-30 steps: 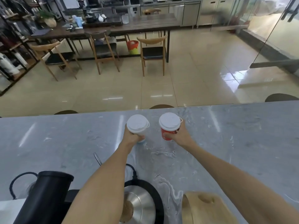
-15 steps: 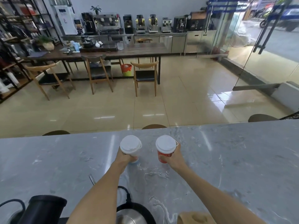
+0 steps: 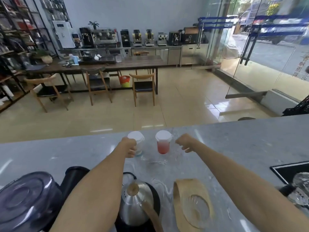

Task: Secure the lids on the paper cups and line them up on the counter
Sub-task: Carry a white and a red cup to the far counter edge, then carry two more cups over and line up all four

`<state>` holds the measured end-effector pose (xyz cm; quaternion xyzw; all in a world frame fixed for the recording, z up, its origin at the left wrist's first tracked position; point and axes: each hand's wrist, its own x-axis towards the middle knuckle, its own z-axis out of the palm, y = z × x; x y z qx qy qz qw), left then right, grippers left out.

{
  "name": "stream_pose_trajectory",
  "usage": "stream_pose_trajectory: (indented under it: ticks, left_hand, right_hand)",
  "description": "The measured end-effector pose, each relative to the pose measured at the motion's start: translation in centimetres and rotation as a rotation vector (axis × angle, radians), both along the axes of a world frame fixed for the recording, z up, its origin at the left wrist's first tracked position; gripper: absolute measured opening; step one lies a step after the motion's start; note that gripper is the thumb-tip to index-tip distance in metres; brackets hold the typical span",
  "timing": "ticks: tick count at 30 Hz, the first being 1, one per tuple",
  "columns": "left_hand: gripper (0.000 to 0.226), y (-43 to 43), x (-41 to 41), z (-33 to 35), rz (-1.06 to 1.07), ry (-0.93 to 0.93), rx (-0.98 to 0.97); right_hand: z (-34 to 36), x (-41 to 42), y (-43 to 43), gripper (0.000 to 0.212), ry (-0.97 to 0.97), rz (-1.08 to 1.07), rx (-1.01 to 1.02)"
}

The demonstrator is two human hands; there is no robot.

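Paper cups: red cup beside white cup, both lidded; light, crushable, we judge. Our left hand holds white cup's wall; right hand loosely curled, empty, beside red cup.

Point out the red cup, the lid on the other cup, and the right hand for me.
red cup (image 3: 162,148), head view, on its red side wall.
white lid (image 3: 135,136), head view, centre of the lid's top.
right hand (image 3: 184,142), head view, back of the hand, apart from the red cup.
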<state>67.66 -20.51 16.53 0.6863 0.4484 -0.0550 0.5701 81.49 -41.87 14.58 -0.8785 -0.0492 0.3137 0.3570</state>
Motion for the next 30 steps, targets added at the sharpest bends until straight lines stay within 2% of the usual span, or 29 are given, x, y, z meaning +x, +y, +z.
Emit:
stream_pose_trajectory:
  ticks: [2,4,6,8,11,13,15,17,21,22,24,26,30]
  left_hand:
    - [0.009,-1.5,-2.1,3.7,-0.098,-0.059,-0.008]
    - [0.018,-3.1,-3.9,7.4,-0.133,-0.169,0.011]
    - [0.017,-5.3,-5.7,10.1,-0.154,-0.304,0.215]
    - [0.023,-7.6,-8.7,12.0,-0.179,-0.477,0.373]
    - [0.016,-10.8,-16.3,12.3,-0.216,-0.774,0.406]
    - [0.015,-12.4,-22.1,10.4,-0.183,-0.972,0.401]
    - [0.019,-14.0,-28.0,7.2,-0.153,-1.064,0.396]
    - [0.029,-15.6,-33.6,3.0,-0.126,-0.993,0.372]
    - [0.050,-17.8,-43.6,-5.8,-0.088,-0.655,0.280]
    - [0.051,-18.2,-45.6,-7.5,-0.104,-0.585,0.256]
    - [0.037,-18.7,-48.6,-9.8,-0.130,-0.474,0.179]
    - [0.030,-18.6,-49.9,-11.3,-0.142,-0.384,0.114]
    - [0.058,-16.8,-49.2,-13.6,-0.241,-0.328,0.111]
  right_hand:
    - [3.9,-2.4,-0.4,0.019,-0.033,-0.015,0.113]
    - [7.7,-5.2,-0.3,0.031,-0.098,-0.019,0.265]
    - [11.5,-9.0,-0.4,0.044,-0.192,0.001,0.400]
    - [14.1,-13.4,-1.1,0.039,-0.321,0.016,0.528]
    - [14.6,-20.6,-3.9,0.027,-0.455,0.032,0.691]
    - [13.1,-25.6,-6.5,0.028,-0.437,0.024,0.807]
    - [10.6,-30.8,-9.3,0.030,-0.376,-0.035,0.893]
    - [6.6,-36.3,-12.2,0.030,-0.338,-0.171,0.899]
    - [-3.0,-47.4,-16.5,0.026,-0.193,-0.461,0.716]
    - [-4.7,-49.9,-17.3,0.022,-0.138,-0.492,0.666]
    - [-7.1,-53.6,-19.0,0.018,-0.072,-0.547,0.583]
    - [-8.0,-55.4,-20.2,0.016,-0.044,-0.603,0.544]
    - [-8.3,-54.2,-21.9,0.024,-0.102,-0.580,0.441]
